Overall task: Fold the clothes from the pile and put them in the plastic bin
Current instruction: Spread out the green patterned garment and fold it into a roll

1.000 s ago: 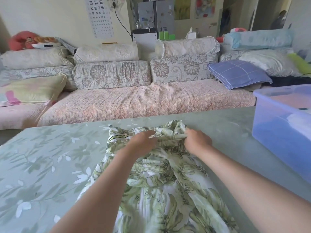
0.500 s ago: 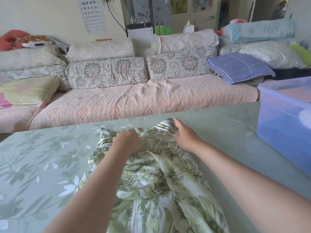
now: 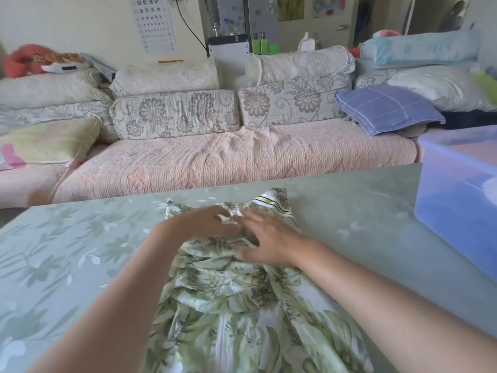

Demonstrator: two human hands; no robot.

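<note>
Midway through a fold, both hands press a leaf-print garment (image 3: 242, 305) lying from near the tabletop's (image 3: 67, 251) far edge to its near edge, the right hand (image 3: 269, 243) splayed flat and the left hand (image 3: 204, 222) (blurred) seemingly straight-fingered beside it, neither gripping. Smoothing outward from the striped collar end should square the bunched cloth before folding. A blue plastic bin (image 3: 457, 211) waits at the right edge, its tall near wall the one hurdle; a cushioned sofa (image 3: 215, 157) stands beyond.
</note>
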